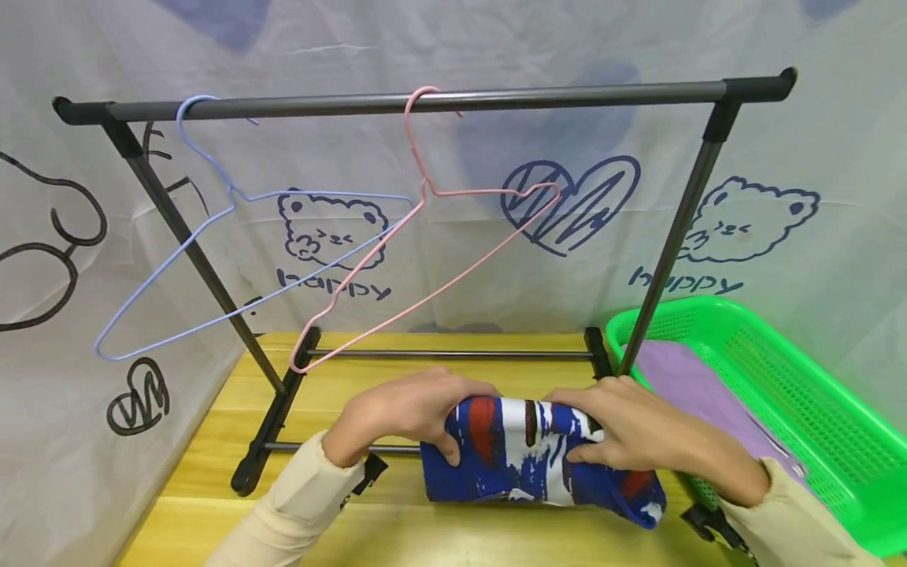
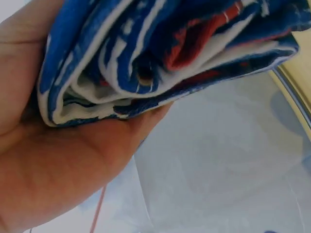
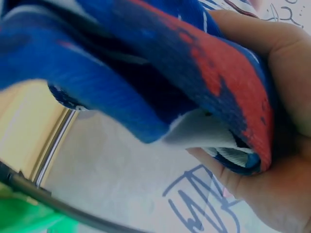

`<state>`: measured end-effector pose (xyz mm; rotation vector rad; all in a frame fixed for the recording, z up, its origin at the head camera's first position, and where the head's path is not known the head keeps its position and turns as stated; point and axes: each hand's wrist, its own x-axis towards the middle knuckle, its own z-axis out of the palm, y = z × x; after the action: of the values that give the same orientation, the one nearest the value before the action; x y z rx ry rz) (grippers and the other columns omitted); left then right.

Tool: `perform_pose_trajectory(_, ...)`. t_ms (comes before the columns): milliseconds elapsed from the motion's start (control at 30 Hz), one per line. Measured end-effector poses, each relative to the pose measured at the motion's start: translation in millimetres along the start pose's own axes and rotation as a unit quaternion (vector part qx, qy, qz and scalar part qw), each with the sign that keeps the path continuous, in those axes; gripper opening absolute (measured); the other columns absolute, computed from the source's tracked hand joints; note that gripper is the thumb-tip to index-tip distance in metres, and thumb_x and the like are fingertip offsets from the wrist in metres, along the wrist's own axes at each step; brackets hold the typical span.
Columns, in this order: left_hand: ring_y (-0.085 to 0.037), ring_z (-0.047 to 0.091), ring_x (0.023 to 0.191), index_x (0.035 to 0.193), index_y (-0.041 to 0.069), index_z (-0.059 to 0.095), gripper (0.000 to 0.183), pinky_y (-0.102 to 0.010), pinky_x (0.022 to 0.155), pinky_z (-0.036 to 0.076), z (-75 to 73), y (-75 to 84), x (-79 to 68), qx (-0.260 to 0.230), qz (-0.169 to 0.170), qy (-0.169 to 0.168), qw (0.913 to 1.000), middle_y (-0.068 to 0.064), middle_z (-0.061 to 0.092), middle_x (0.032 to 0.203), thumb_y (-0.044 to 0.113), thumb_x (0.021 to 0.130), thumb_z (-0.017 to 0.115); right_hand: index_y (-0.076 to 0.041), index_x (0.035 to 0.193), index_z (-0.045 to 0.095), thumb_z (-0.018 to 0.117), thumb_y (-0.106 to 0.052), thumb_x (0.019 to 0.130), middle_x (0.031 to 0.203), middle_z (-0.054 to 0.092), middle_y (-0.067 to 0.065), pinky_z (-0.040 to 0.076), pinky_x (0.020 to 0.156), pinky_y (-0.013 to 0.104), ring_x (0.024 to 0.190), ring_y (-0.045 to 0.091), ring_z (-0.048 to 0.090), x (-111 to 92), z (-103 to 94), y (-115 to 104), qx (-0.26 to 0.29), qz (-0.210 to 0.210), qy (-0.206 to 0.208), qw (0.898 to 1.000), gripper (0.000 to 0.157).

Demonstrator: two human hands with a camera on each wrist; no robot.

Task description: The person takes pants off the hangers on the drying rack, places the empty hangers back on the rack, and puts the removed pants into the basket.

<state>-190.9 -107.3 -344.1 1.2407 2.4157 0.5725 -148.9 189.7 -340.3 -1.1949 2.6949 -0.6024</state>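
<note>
A folded cloth (image 1: 520,465) patterned in blue, white and red hangs above the table between both hands. My left hand (image 1: 414,409) grips its left end, thumb in front and fingers behind. On the other side my right hand (image 1: 631,425) holds the right part the same way, and a loose corner droops past it. Seen in the left wrist view, the cloth (image 2: 160,58) shows several rolled layers at its end. The right wrist view shows the folded cloth (image 3: 194,82) inside the curl of my right hand (image 3: 286,160). Whether it is a garment cannot be told.
A dark metal rack (image 1: 567,97) stands behind the hands. From its bar hang a blue hanger (image 1: 230,189) and a pink hanger (image 1: 425,183). At the right, a green basket (image 1: 843,402) contains a purple cloth (image 1: 697,394). The wooden table (image 1: 205,504) lies underneath.
</note>
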Motion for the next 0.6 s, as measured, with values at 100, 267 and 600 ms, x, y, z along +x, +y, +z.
perform_pose_trajectory(100,-0.004,0.063,0.091,0.129,0.019,0.063,0.066,-0.021,0.081,0.053,-0.7,5.5,7.6,0.015,0.013,-0.009,0.9998,0.008,0.069,0.106,0.011,0.072,0.095,-0.014,0.128,0.066,0.085,-0.028,0.085,0.102,0.073,-0.012,0.055,0.068,0.025,0.082,-0.001,0.067,-10.9,-3.6,1.3,0.006,0.016,0.002,1.000,0.049)
perform_pose_trajectory(267,-0.004,0.062,0.088,0.130,0.019,0.064,0.058,-0.020,0.080,0.051,0.0,15.0,26.4,0.069,0.059,0.011,0.9958,0.009,0.070,0.103,0.018,0.079,0.091,-0.014,0.132,0.066,0.087,-0.029,0.084,0.108,0.074,-0.005,0.057,0.070,0.028,0.086,0.007,0.070,-33.8,-10.2,4.4,-0.029,0.045,0.030,0.998,0.055)
perform_pose_trajectory(600,-0.010,0.065,0.087,0.135,0.021,0.064,0.058,-0.026,0.076,0.054,-14.4,61.1,60.4,0.193,0.122,0.086,0.9697,0.005,0.072,0.108,0.020,0.082,0.088,-0.018,0.136,0.064,0.091,-0.024,0.075,0.105,0.073,-0.002,0.054,0.061,0.031,0.078,0.008,0.063,-93.9,-36.0,-0.3,-0.125,0.125,0.100,0.979,0.067)
